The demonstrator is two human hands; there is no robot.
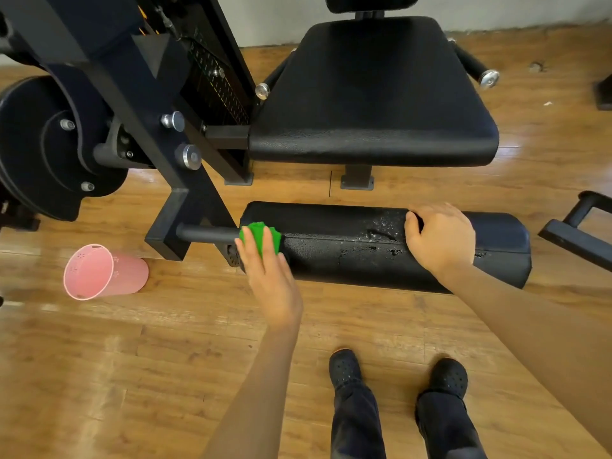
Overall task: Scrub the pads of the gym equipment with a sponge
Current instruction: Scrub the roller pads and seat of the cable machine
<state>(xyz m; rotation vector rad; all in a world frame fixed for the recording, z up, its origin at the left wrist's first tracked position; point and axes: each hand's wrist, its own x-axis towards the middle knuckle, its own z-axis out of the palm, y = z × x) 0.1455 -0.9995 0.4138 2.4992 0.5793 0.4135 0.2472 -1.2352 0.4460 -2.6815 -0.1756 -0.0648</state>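
Left hand [270,276] is on the green sponge [261,238], fingers laid fairly straight over it, pressing it onto the left end of the black roller pad [347,256]. Looks like a flat press rather than a curled grip, but the thumb side is hidden, so not certain. Sponge sits right where the pad meets the bare metal bar [207,234] coming out of the machine frame [155,137].

Right hand [438,238] rests on top of the same pad, right of centre, fingers bent over the far upper edge, thumb on the left side, holding the pad itself. Nothing else in that hand.

Pad lies horizontal, low over the wooden floor [132,359]. Wet patches and droplets [381,233] show on its top surface between the two hands, closer to the right hand.

Seat pad [371,94] is behind the roller, well apart from both hands. Handles with silver end caps stick out on either side of it.

Pink plastic cup [104,273] lies tipped on its side on the floor, left of the sponge, mouth toward the camera-left. Near the frame foot, not touching it as far as I can see.

Black weight plate [43,147] is mounted on the far left of the machine. Person's two black shoes [397,372] stand on the floor just below the pad.
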